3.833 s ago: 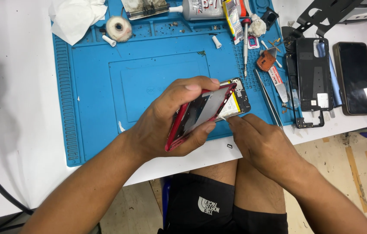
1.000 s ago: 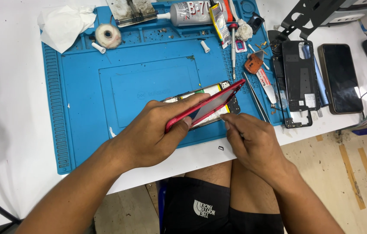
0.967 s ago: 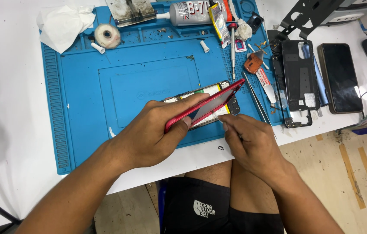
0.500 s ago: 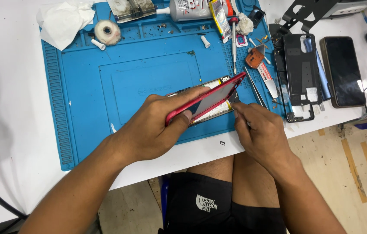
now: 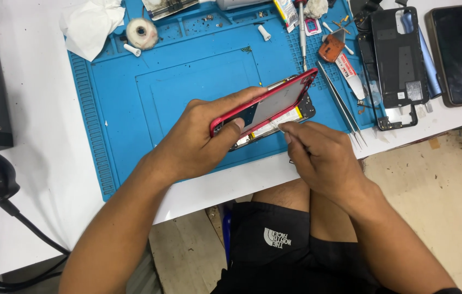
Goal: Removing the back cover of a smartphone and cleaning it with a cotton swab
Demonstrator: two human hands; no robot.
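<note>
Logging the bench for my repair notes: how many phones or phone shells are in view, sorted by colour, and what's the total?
Red-framed phone, lifted open by the left hand, right hand at its edge: 1
Black back shell on the mat's right edge: 1
Dark phone, screen up, on the white table: 1
Total: 3

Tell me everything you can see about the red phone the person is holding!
The red phone is a thin, flat thing with a shiny red rim, likely plastic or metal, around a grey inside face. It is opened up: the red part tilts up like a lid over a lower part showing a yellowish strip. It hangs just above the blue mat. The left hand grips its lower end, thumb on the rim. The right hand touches its underside with its fingertips.
</note>
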